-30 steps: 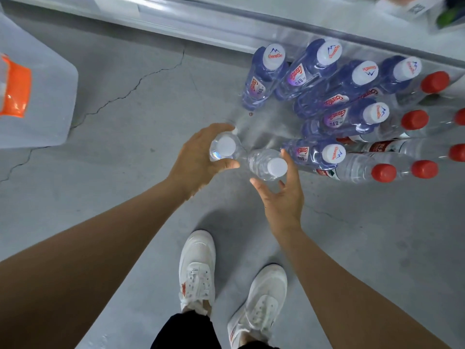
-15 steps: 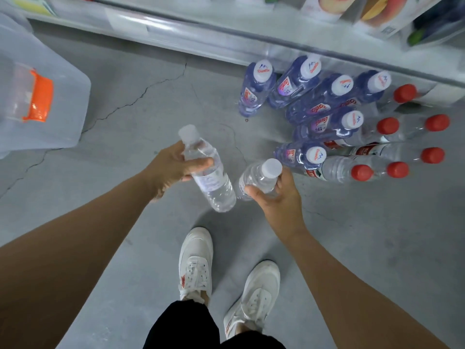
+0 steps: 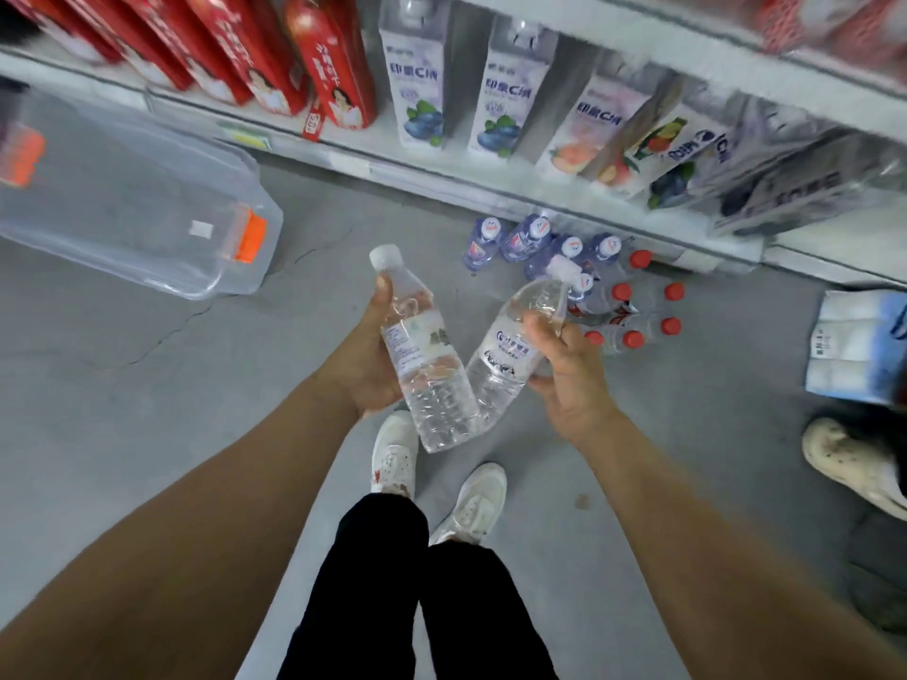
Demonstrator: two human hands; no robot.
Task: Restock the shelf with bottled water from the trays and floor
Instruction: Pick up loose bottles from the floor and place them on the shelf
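My left hand [image 3: 365,358] grips a clear water bottle [image 3: 422,355] with a white cap, held above the floor with its cap pointing up and away. My right hand [image 3: 569,370] holds a second clear bottle [image 3: 510,346] with a blue-printed label, tilted so its base touches the first bottle. Behind them on the grey floor stands a cluster of bottles: purple-tinted ones with white caps [image 3: 527,238] and clear ones with red caps [image 3: 633,311]. The white bottom shelf [image 3: 441,179] runs across the top of the view.
A clear plastic bin with orange latches [image 3: 142,218] lies on the floor at left. Red cartons [image 3: 324,56] and blueberry drink cartons [image 3: 419,76] fill the shelf. A blue-white pack [image 3: 859,346] and another person's shoe [image 3: 854,463] are at right. My white shoes [image 3: 437,483] are below.
Both hands have lifted their bottles off the floor and raised them. My view has tilted up, so the shelf and its cartons now show.
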